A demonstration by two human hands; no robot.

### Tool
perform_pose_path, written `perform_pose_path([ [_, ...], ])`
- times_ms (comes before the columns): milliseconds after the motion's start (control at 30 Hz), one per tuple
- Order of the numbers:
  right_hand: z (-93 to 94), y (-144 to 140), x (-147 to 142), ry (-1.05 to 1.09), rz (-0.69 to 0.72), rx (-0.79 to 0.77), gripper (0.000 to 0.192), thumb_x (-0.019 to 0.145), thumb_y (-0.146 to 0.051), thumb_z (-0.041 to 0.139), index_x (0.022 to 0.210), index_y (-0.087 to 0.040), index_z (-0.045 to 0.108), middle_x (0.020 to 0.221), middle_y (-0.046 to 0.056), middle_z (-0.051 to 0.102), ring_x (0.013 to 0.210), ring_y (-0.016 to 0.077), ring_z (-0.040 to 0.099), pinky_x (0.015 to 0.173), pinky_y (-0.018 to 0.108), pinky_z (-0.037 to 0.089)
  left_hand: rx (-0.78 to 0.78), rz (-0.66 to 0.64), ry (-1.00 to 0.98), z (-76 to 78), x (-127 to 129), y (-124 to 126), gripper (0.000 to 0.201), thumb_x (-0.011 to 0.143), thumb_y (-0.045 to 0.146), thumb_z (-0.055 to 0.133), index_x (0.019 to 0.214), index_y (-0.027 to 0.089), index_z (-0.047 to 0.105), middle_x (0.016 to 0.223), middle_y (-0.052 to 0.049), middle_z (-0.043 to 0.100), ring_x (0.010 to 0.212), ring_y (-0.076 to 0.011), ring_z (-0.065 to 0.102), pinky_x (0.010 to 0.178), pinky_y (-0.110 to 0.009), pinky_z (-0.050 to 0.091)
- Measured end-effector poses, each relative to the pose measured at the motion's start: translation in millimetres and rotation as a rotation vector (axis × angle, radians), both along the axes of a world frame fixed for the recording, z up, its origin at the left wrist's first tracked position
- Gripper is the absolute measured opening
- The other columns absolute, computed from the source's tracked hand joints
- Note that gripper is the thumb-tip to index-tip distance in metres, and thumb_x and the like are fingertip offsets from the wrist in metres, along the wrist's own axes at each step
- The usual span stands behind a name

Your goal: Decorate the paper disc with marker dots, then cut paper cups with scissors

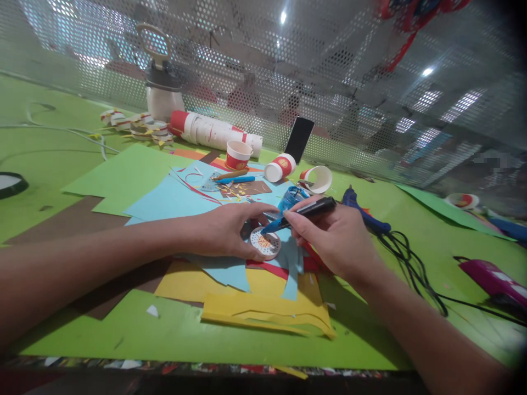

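Pinching a small round paper disc [265, 242] flat between left hand [228, 229] thumb and fingertips, right hand [335, 238] fingers closed around a black marker [307, 211], tip just above disc. Probably light, flimsy, easily creased; best held by rim, beside fingertips.

The left hand [228, 230] covers part of the small round piece [265, 243], whose pattern is too small to read. The right hand [333, 238] hides the marker's [302, 213] middle. At the left edge, a dark round object [10, 184] is cut off; far right, a pink tool [496, 280] blurs out.
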State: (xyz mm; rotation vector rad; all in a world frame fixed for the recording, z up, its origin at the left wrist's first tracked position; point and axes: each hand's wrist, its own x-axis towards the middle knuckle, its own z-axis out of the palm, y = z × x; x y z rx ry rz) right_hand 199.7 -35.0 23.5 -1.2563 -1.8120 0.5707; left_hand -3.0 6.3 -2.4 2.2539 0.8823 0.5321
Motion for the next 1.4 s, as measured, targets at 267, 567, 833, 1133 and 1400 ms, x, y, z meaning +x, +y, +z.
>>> perform_pose_path([
  [267, -5.9, -5.5, -7.4, -0.093, 0.029, 0.248, 0.018, 0.08, -0.03, 0.068, 0.072, -0.015, 0.063, 0.061, 0.001, 0.062, 0.053, 0.0111, 0.05, 0.049, 0.023, 0.041, -0.007, -0.005, -0.026, 0.2, 1.3, -1.1, 0.078, 0.07, 0.038, 0.075, 0.139, 0.018, 0.045, 0.119, -0.008, 0.065, 0.102, -0.023, 0.061, 0.085, -0.03, 0.048],
  [567, -7.3, -4.2, -5.9, -0.068, 0.032, 0.231, 0.02, 0.081, -0.031, 0.068, 0.072, -0.015, 0.062, 0.058, -0.001, 0.059, 0.05, 0.0103, 0.05, 0.048, 0.024, 0.041, 0.002, -0.008, -0.019, -1.1, 0.8, 0.1, 0.079, 0.07, 0.039, 0.076, 0.139, 0.02, 0.044, 0.118, -0.008, 0.065, 0.102, -0.023, 0.061, 0.086, -0.031, 0.047],
  [833, 2.7, -8.1, -1.4, 0.043, -0.109, 0.233, 0.02, 0.081, -0.033, 0.069, 0.069, -0.019, 0.063, 0.055, -0.001, 0.061, 0.046, 0.0122, 0.056, 0.047, 0.026, 0.048, -0.007, -0.002, 0.024, 1.6, 0.3, -0.4, 0.08, 0.069, 0.04, 0.077, 0.14, 0.02, 0.044, 0.113, -0.008, 0.065, 0.092, -0.0202, 0.06, 0.078, -0.028, 0.046],
  [1133, -2.8, -3.4, 1.6, -0.063, -0.085, 0.18, 0.026, 0.081, -0.035, 0.067, 0.064, -0.016, 0.061, 0.052, -0.001, 0.06, 0.045, 0.0121, 0.055, 0.045, 0.024, 0.044, -0.001, 0.004, 0.023, 0.9, 1.0, -0.4, 0.081, 0.069, 0.039, 0.077, 0.14, 0.021, 0.044, 0.112, -0.007, 0.065, 0.09, -0.0195, 0.059, 0.077, -0.028, 0.045],
  [1400, -4.7, -2.0, -0.4, -0.025, -0.062, 0.14, 0.025, 0.081, -0.036, 0.067, 0.067, -0.016, 0.061, 0.054, -0.001, 0.06, 0.046, 0.011, 0.054, 0.046, 0.023, 0.044, -0.01, 0.009, 0.022, 2.0, 2.3, -0.9, 0.078, 0.068, 0.036, 0.078, 0.137, 0.021, 0.047, 0.112, -0.007, 0.065, 0.088, -0.0187, 0.058, 0.074, -0.027, 0.044],
])
